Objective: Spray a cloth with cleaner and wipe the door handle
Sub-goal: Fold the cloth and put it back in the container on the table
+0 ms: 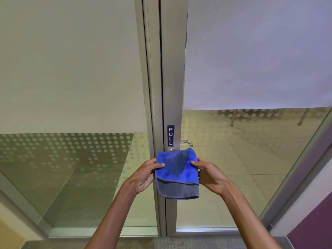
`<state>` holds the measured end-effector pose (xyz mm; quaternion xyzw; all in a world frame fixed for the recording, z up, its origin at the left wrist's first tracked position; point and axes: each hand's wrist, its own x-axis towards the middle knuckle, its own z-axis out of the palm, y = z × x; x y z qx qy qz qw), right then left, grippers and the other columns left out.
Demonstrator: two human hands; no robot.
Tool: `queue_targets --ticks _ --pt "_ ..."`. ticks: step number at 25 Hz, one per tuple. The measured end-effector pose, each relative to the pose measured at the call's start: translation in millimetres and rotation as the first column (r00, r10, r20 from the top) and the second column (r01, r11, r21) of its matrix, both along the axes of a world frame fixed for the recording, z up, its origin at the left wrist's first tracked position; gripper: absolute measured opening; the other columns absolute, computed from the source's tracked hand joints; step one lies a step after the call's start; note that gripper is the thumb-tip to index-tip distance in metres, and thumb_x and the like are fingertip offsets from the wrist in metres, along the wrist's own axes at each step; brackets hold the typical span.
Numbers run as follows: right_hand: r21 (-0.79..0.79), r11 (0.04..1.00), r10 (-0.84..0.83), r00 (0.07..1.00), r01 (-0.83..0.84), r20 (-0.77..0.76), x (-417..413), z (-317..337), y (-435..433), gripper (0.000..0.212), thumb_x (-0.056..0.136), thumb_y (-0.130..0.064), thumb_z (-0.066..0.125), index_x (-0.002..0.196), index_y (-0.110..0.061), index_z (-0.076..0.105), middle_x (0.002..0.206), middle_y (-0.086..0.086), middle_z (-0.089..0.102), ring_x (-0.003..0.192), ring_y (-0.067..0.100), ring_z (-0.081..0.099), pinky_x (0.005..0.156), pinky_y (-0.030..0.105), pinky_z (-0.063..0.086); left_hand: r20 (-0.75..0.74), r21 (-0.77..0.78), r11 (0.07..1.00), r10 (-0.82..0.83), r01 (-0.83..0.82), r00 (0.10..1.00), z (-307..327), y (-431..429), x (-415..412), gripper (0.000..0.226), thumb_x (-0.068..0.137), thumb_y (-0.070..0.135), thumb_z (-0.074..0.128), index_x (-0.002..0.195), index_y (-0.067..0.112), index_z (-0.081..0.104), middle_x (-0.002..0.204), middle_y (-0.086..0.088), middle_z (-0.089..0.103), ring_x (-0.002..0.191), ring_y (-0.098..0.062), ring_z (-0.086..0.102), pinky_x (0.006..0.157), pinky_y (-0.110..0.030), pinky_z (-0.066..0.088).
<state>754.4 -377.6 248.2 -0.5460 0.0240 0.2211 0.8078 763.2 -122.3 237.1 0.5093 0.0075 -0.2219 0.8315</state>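
Observation:
A folded blue cloth with a grey underside and a darker damp patch in its middle is held up in front of the door. My left hand pinches its left edge and my right hand pinches its right edge. The cloth covers most of the near door handle; only its round base peeks out above the cloth. A silver lever on the far side shows through the glass just above the cloth. No spray bottle is in view.
A glass door in a metal frame carries a blue PULL sign. Frosted and dotted glass panels stand to the left and right. A purple wall panel is at the lower right. Tiled floor lies beyond the glass.

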Motion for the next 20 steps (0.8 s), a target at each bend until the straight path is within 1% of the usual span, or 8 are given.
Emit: queue_targets --ticks 3,8,10,12,13,15,17,20 --pt "-0.183 0.982 0.056 0.996 -0.043 0.064 1 7 -4 0.036 0.096 -0.005 0.063 0.131 -0.012 0.065 0.111 0.005 0.073 0.094 0.024 0.069 0.079 0.034 0.060 0.054 -0.026 0.997 -0.075 0.077 0.996 6 8 -6 0.041 0.096 -0.006 0.061 0.137 -0.002 0.059 0.133 -0.026 0.067 0.103 -0.029 0.077 0.068 -0.030 0.066" --pt "-0.146 0.989 0.060 0.974 -0.029 0.218 0 18 -4 0.045 0.095 0.007 0.060 0.134 -0.014 0.067 0.115 0.009 0.076 0.098 0.023 0.072 0.084 0.037 0.062 0.219 0.150 0.988 -0.066 0.033 0.973 19 14 -6 0.043 0.097 -0.008 0.061 0.136 0.010 0.061 0.133 -0.015 0.071 0.099 -0.020 0.078 0.066 -0.022 0.063" --pt "-0.096 0.995 0.027 0.943 0.006 0.332 -4 25 -5 0.040 0.096 0.008 0.060 0.128 -0.012 0.071 0.123 0.011 0.074 0.106 0.024 0.072 0.087 0.035 0.061 0.306 0.202 0.978 -0.020 -0.044 0.952 30 14 -6 0.041 0.097 -0.009 0.060 0.123 0.020 0.073 0.122 -0.005 0.077 0.101 -0.016 0.077 0.069 -0.019 0.062" --pt "-0.103 0.994 0.022 0.880 0.031 0.475 -8 34 -7 0.029 0.094 0.003 0.063 0.114 -0.010 0.079 0.127 0.009 0.073 0.113 0.021 0.072 0.089 0.030 0.059 0.443 0.315 0.937 -0.003 -0.152 0.897 43 14 -8 0.044 0.096 -0.008 0.059 0.103 0.029 0.081 0.104 0.005 0.081 0.082 -0.006 0.075 0.058 -0.016 0.055" --pt "-0.115 0.992 0.019 0.846 0.051 0.532 -9 39 -8 0.025 0.092 0.000 0.064 0.105 -0.010 0.082 0.130 0.007 0.072 0.118 0.020 0.070 0.089 0.029 0.058 0.521 0.367 0.905 -0.010 -0.213 0.854 48 14 -8 0.045 0.095 -0.009 0.056 0.095 0.028 0.082 0.104 0.008 0.080 0.076 -0.004 0.071 0.053 -0.017 0.049" --pt "-0.120 0.987 -0.018 0.812 0.108 0.583 -8 45 -9 0.031 0.092 0.008 0.059 0.088 -0.011 0.084 0.134 0.003 0.068 0.123 0.026 0.067 0.090 0.035 0.055 0.632 0.375 0.875 0.000 -0.306 0.775 57 11 -8 0.056 0.090 -0.017 0.046 0.080 0.027 0.079 0.117 0.010 0.077 0.089 -0.001 0.070 0.056 -0.017 0.044" --pt "-0.123 0.976 -0.071 0.798 0.180 0.598 -7 47 -10 0.042 0.094 0.013 0.052 0.085 -0.014 0.083 0.126 0.002 0.072 0.116 0.032 0.069 0.084 0.043 0.049 0.653 0.303 0.888 0.070 -0.345 0.754 63 4 -11 0.054 0.090 -0.018 0.047 0.087 0.025 0.081 0.122 0.009 0.076 0.089 0.004 0.070 0.059 -0.007 0.048" --pt "-0.116 0.958 -0.138 0.773 0.264 0.619 -12 50 -8 0.030 0.096 -0.009 0.059 0.109 -0.028 0.079 0.110 -0.006 0.078 0.094 0.016 0.070 0.072 0.028 0.055 0.621 0.203 0.903 0.180 -0.379 0.763 61 1 -11 0.035 0.098 0.001 0.063 0.116 0.027 0.077 0.120 0.000 0.079 0.082 -0.001 0.073 0.057 -0.010 0.053"
